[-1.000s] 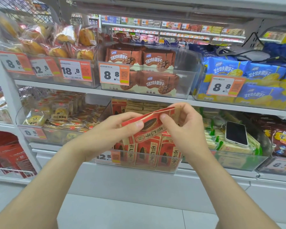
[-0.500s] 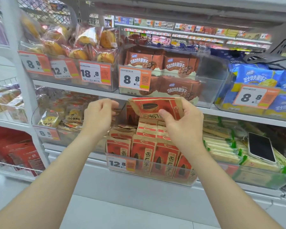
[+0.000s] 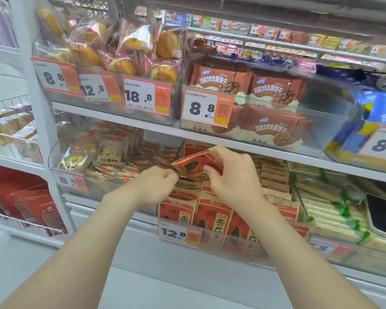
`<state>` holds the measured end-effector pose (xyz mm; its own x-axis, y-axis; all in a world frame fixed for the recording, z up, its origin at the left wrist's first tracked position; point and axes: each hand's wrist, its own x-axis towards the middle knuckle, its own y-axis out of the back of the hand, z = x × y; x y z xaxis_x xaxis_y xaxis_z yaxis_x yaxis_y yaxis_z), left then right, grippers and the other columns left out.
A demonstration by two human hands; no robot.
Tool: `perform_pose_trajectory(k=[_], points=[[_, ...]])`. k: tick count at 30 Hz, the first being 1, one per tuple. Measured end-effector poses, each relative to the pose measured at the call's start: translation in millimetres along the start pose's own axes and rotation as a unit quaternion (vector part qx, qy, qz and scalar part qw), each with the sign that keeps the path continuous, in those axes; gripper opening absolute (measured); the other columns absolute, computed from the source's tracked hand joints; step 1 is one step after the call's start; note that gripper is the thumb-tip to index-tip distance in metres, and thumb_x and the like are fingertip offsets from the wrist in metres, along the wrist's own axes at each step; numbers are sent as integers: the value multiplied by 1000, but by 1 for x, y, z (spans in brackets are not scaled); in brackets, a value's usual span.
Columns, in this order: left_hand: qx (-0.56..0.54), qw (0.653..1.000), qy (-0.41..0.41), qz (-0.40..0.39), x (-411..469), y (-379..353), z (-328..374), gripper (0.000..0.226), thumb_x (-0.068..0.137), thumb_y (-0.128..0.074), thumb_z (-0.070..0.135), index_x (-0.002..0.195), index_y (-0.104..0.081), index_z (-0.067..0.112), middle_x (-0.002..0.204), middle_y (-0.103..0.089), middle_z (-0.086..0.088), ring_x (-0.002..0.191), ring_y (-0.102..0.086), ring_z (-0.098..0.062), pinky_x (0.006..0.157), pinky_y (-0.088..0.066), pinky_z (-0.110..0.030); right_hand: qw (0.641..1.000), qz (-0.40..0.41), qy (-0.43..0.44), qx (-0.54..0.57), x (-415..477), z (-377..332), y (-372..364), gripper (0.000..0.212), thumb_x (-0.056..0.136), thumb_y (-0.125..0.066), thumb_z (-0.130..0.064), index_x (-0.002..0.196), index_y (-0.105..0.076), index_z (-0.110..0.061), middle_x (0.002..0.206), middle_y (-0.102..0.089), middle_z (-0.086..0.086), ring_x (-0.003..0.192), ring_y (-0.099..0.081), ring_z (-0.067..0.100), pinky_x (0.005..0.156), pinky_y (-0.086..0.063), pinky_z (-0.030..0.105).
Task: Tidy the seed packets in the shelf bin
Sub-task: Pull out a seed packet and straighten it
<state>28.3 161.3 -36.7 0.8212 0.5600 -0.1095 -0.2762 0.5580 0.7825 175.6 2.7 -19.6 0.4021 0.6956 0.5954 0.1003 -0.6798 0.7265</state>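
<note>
Both hands hover above the shelf bin. The right hand pinches a tilted seed packet in its fingers over the bin's middle rows. The left hand curls at the packet's corner, grip unclear. It is probably best squared upright, label forward, then slotted behind the bin's front row.

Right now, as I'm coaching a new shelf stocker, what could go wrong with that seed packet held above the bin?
1. The right grip pinches the seed packet tilted above the upright rows; it might slip and land crooked.
2. Pushing it down could crumple the front-row packets leaning on the clear bin wall.
3. A phone lies on the next bin's goods; a swing of the right elbow may knock it.
</note>
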Motion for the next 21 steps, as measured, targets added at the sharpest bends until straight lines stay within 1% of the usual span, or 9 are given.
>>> perform_pose_trajectory(k=[2,5,7,9,12,15,17,20,21], points=[[19,1000,-2,-8,-3,0,1,46,114,-28,32,124,-67,8,134,-67,-13,125,-59,-29,100,-44,-41,1000,13,5,1,-1,3,-2,25,98,-74,-27,122,-70,-27,98,-79,-7,94,-73,24,85,-60,44],[39,999,-2,-14,-7,1,3,48,114,-26,33,136,-64,14,140,-62,-10,129,-54,-27,97,-39,-38,999,32,33,-12,-2,2,-2,21,98,-75,-22,119,-70,-22,91,-79,-4,83,-75,24,76,-61,44],[43,999,-4,-17,-7,1,3,49,114,-25,33,142,-62,18,146,-60,-10,134,-52,-26,101,-40,-38,996,39,68,-32,-5,1,-2,18,95,-77,-14,112,-70,-18,87,-78,-3,76,-75,25,68,-61,44],[42,999,-7,-19,-6,0,2,49,114,-25,34,145,-60,20,150,-59,-9,138,-50,-26,107,-40,-39,993,29,93,-62,-7,0,-1,24,89,-78,-4,108,-70,-16,87,-78,-1,72,-74,28,63,-61,44],[44,999,-7,-15,-3,0,-3,52,111,-23,40,146,-59,26,151,-59,-6,138,-51,-26,115,-42,-46,988,-5,110,-106,-5,2,4,30,81,-77,0,104,-67,-16,85,-76,0,70,-71,30,63,-60,43],[47,999,-6,-14,-3,0,-4,56,106,-22,46,145,-59,30,149,-61,-4,135,-53,-25,115,-44,-49,974,-51,151,-160,5,4,11,33,78,-75,-1,104,-65,-18,83,-73,-1,70,-68,30,62,-56,40],[45,999,-4,-14,-3,0,-4,55,106,-23,46,145,-59,31,148,-62,-3,134,-54,-25,115,-44,-49,963,-85,174,-185,19,5,15,35,72,-76,1,97,-61,-19,80,-69,-2,68,-64,29,57,-49,34],[40,999,4,-15,-5,0,-3,68,94,-18,54,145,-59,33,149,-60,-1,136,-52,-24,115,-43,-52,926,-161,227,-255,38,4,13,48,61,-76,9,81,-45,-22,71,-51,-5,61,-59,31,48,-39,33],[37,999,7,-15,-5,1,-4,71,91,-18,55,144,-59,34,149,-60,0,135,-53,-24,115,-43,-52,909,-186,252,-276,41,2,10,49,61,-76,11,78,-45,-22,69,-45,-5,59,-59,32,47,-36,33]])
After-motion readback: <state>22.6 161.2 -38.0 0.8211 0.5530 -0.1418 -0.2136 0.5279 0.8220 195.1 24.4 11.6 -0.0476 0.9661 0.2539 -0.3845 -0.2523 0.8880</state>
